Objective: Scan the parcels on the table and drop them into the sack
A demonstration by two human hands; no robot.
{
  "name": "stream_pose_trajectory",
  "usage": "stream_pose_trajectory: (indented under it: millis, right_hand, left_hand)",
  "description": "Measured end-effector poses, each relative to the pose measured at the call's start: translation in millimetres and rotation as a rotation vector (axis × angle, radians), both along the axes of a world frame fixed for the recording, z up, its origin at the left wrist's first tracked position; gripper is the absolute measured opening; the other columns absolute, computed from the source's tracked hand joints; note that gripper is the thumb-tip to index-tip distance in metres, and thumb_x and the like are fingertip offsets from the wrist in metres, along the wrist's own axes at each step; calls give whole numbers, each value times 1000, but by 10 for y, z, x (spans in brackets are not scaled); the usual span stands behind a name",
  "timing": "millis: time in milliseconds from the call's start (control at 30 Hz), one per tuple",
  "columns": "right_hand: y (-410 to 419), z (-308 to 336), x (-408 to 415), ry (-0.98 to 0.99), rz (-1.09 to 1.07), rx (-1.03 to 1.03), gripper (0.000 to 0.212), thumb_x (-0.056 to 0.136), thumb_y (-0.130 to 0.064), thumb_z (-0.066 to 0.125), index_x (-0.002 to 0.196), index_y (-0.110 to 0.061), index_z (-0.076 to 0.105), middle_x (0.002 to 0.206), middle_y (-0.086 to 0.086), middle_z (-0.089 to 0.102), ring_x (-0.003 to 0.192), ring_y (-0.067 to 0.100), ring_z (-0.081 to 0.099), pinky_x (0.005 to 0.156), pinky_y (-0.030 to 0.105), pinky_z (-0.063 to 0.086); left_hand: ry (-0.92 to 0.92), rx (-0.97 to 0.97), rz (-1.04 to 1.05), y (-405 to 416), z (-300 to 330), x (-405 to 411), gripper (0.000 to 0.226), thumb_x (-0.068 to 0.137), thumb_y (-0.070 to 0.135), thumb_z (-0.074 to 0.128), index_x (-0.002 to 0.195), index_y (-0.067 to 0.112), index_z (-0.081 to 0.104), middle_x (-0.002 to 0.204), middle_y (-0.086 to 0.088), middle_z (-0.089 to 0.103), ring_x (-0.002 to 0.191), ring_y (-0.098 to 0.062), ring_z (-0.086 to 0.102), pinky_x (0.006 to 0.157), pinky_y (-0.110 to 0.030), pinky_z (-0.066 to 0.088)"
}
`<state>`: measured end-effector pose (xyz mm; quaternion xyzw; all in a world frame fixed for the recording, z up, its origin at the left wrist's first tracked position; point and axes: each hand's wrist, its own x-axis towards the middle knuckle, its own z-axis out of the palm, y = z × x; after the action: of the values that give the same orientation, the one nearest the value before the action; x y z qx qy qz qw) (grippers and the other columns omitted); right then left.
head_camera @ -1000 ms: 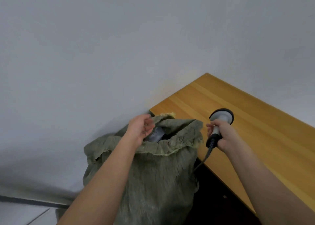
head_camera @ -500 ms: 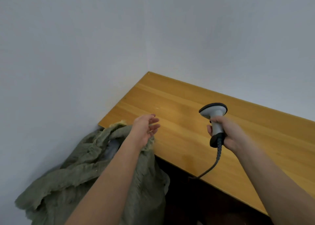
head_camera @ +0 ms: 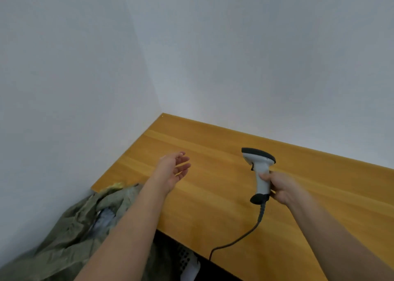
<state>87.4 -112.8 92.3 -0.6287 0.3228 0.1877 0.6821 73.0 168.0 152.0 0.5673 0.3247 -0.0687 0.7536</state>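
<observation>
A crumpled olive-green sack point(head_camera: 70, 233) slumps on the floor at the lower left, against the wall and the table's left end. A grey parcel point(head_camera: 104, 216) shows inside its mouth. My left hand point(head_camera: 173, 170) hovers over the wooden table point(head_camera: 223, 195) with fingers relaxed and holds nothing. My right hand point(head_camera: 281, 188) grips the handle of a white and black barcode scanner point(head_camera: 259, 170), head pointing left and away. Its cable point(head_camera: 241, 238) runs down over the table's front edge. No parcel lies on the visible part of the table.
White walls meet in a corner behind the table's far left end. Under the table's front edge lies dark space with something white point(head_camera: 190, 270) and perforated.
My left hand rose out of the sack's mouth and moved right over the table. The view swung right, so the sack slid to the lower left. The scanner stayed in my right hand.
</observation>
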Motion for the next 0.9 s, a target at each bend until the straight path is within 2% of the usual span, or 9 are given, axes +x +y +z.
stream_pose_trajectory:
  millis: [100,233,400,533,700,833,900]
  right_hand:
    - [-219,-221,171,61,23,49,36,96,-6,59,131,-6,51,106,10,59,105,31,53,81,46,46]
    - [-393,-542,364,140,43,46,41,95,-2,59,135,-6,51,120,14,58,110,34,52,84,49,46]
    - [-468,-935,521,215,86,-11,40,97,-5,57,136,-1,50,114,14,57,102,31,52,83,43,45]
    - [-438,-1216,585,212,97,-72,45,99,-9,55,142,-3,44,139,17,50,125,34,47,94,41,43]
    - [-381,-1423,694,231,71,-98,46,99,-13,56,143,-6,43,141,16,49,127,34,46,95,41,43]
    - [-353,-1549,734,250,74,-102,49,98,-15,58,144,-10,43,140,15,49,127,33,46,88,38,42]
    - [-349,-1618,741,250,75,-118,50,97,-16,60,143,-9,44,140,15,50,127,33,46,89,38,42]
  left_hand:
    - [61,-59,17,-306,-87,200,15,99,15,47,94,13,61,86,-4,64,75,-20,61,67,-29,45]
    - [161,-114,43,-597,-301,410,16,99,15,46,91,13,60,88,-5,64,79,-21,61,69,-30,45]
    - [249,-147,53,-835,-594,613,16,100,15,46,92,11,59,88,-6,63,78,-21,59,67,-30,44]
    - [287,-168,42,-914,-805,755,15,99,13,46,91,9,59,89,-7,62,77,-21,58,66,-30,44]
    - [314,-181,36,-939,-939,876,16,100,14,46,92,10,59,88,-6,61,76,-21,58,66,-29,43]
    - [326,-187,49,-906,-984,898,17,100,14,46,90,10,59,86,-6,61,76,-21,58,65,-29,44]
    - [328,-182,41,-882,-996,893,17,99,15,47,90,9,60,86,-6,62,76,-21,59,65,-29,44]
